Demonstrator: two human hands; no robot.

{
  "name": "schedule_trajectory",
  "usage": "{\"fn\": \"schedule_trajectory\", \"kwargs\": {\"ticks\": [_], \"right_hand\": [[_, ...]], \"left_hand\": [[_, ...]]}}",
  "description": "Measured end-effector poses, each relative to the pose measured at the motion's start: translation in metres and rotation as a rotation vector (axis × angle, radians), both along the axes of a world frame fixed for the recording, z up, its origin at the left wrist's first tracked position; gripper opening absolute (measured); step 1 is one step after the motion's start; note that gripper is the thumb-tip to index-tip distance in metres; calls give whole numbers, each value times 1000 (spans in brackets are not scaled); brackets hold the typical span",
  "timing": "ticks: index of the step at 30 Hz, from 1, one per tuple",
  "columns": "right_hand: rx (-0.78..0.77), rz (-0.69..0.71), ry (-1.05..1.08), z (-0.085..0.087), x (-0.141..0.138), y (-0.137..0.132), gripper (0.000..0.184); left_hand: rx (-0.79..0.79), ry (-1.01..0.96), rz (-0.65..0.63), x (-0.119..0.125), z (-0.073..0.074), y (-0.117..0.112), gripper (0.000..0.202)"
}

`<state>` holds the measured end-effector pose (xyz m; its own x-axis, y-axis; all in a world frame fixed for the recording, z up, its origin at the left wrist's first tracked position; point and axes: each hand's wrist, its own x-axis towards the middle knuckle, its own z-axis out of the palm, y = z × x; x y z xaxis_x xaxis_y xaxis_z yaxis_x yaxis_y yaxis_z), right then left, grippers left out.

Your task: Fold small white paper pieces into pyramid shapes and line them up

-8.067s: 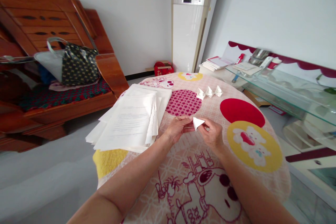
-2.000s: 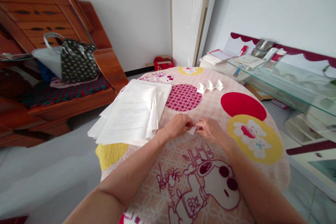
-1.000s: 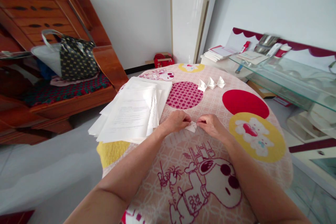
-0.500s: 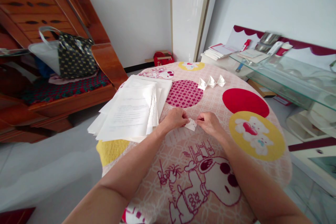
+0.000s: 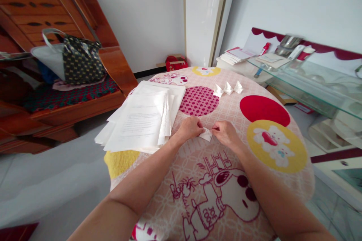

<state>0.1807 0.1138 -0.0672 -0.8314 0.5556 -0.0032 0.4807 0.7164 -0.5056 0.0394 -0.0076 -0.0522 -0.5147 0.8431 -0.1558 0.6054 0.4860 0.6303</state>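
Person's left hand (image 5: 191, 127) appears to pinch the left edge of a small white folded-paper piece (image 5: 206, 134), right hand (image 5: 225, 132) its right corner; the piece sits between them, two-sided hold presumably for steadiness; three peaked white paper pieces (image 5: 227, 89) sit in a row beyond, probably to leave working space; loose white printed sheets (image 5: 138, 120) lie left, likely for reach; surface: rounded pink patterned tablecloth (image 5: 195, 156); room: reddish-brown wooden bench (image 5: 114, 64) left, tall white appliance (image 5: 203, 19) behind, clear glass shelf (image 5: 316, 88) right.
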Motion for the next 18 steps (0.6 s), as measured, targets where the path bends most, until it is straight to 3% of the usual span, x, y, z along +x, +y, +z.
{"fn": "schedule_trajectory", "kwargs": {"ticks": [7, 14, 18], "right_hand": [[-139, 29, 121, 2, 5, 7, 15], [-575, -90, 403, 8, 14, 19, 30], [-772, -31, 499, 18, 17, 15, 39]], "left_hand": [[140, -178, 8, -1, -7, 0, 14], [360, -705, -7, -12, -8, 1, 15], [535, -858, -11, -16, -2, 0, 23]]}}
